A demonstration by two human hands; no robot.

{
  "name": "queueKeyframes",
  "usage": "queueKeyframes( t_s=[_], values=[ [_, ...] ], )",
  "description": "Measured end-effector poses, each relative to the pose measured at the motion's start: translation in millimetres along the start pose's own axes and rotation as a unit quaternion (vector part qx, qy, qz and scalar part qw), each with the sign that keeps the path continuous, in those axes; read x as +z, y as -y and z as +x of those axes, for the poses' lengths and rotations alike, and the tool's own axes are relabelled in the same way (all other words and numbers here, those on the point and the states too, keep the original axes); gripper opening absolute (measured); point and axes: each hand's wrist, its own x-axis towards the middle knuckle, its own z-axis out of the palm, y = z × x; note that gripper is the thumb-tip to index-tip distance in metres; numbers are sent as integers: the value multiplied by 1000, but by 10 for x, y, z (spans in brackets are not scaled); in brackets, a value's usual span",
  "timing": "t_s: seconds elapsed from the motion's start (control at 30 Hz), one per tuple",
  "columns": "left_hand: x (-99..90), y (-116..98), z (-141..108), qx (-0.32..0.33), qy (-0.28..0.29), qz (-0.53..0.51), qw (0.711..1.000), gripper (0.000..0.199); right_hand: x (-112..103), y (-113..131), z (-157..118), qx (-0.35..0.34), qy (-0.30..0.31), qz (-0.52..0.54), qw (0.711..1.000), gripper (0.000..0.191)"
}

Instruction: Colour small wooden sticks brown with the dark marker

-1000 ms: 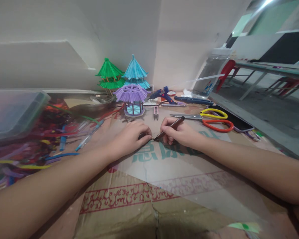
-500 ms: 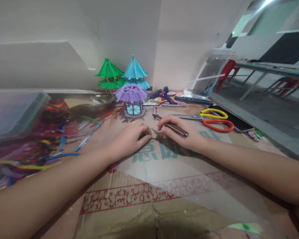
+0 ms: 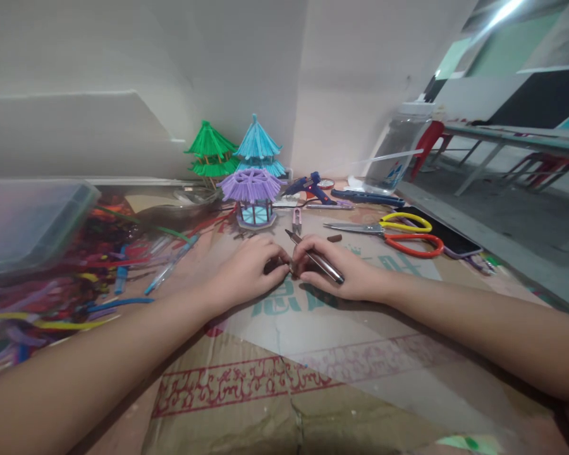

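Note:
My right hand (image 3: 332, 265) is closed with a brown marker pen (image 3: 323, 264) lying across its fingers, the dark tip pointing away and to the left. The thumb and fingertips of my left hand (image 3: 251, 268) are pinched on something tiny and thin, too small to name. Both hands' fingertips meet around it, just above the cardboard (image 3: 227, 344). A dark brown pen cap (image 3: 334, 238) lies just beyond my right hand. Pink thread snips (image 3: 297, 220) lie farther back, ahead of the pen tip.
A little purple-roofed pavilion (image 3: 252, 187) stands ahead, with blue (image 3: 256, 142) and green (image 3: 208, 142) ones behind. Scissors (image 3: 403, 234), a phone (image 3: 448, 234), a blue glue gun (image 3: 313, 185) and a plastic bottle (image 3: 393, 148) are at right. Fuzzy stems (image 3: 76, 316) and a plastic box (image 3: 38, 221) fill the left.
My right hand has moved slightly left and nearer, its fingertips now meeting those of my left hand. The pen has tilted with it, and the cap beyond now shows.

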Motion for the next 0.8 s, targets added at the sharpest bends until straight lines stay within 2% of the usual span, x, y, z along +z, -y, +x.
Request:
queueKeyframes(
  t_s=[0.23,0.43,0.7,0.8],
  values=[
    [-49,-171,-32,-48,7,68,997,39,2,3,4,30,-7,78,996,20],
    [-6,-189,-49,-61,1,76,995,26,24,-15,2,36,-9,125,991,20],
    [6,-163,-48,-52,1,47,998,24,24,23,-9,38,-16,133,990,21],
    [14,-145,-48,-50,11,36,998,25,-1,56,-7,47,-51,106,992,15]
  ],
)
